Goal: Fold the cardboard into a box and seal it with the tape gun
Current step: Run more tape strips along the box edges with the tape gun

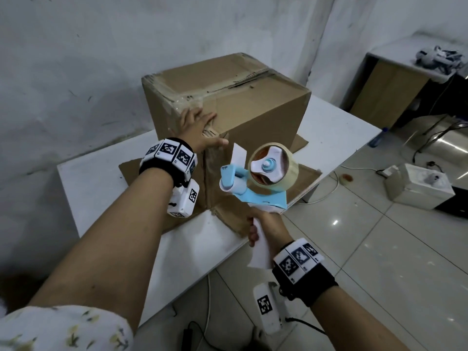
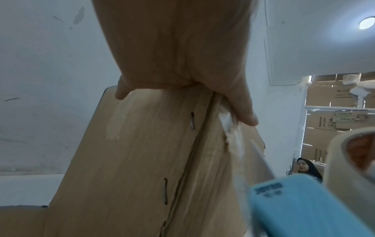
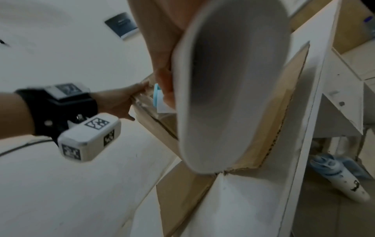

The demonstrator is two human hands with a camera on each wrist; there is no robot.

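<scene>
1. The cardboard box [image 1: 228, 97] stands upright on the white table [image 1: 96, 178], near its far side by the wall. Its top flaps are folded shut, with old tape and torn paper along the centre seam.
2. The bottom flaps [image 1: 301, 178] are splayed flat on the tabletop around the base of the box, one towards the person and one to the right.
3. The near vertical corner of the box faces the person; in the left wrist view a seam with metal staples [image 2: 192, 121] runs down it, and a wrinkled strip of clear tape [image 2: 231, 128] lies along the edge.
4. The left hand [image 1: 197, 127] is laid flat against that upper corner, fingers spread and straight, thumb pointing right and pressing the end of the tape against the cardboard.
5. The tape gun [image 1: 255, 178], blue and white with a roll of beige tape [image 1: 273, 165] on its hub, is just in front of the same corner, a little below the left hand. Whether its roller touches the box I cannot tell.
6. The right hand [image 1: 266, 226] is wrapped firmly round the gun's white handle [image 1: 260, 249], below the blue frame.
7. Both wrists wear black bands with square printed markers.
8. Off to the right, on the tiled floor [image 1: 379, 262], sits a white box-shaped item [image 1: 417, 188] with cables nearby.
</scene>
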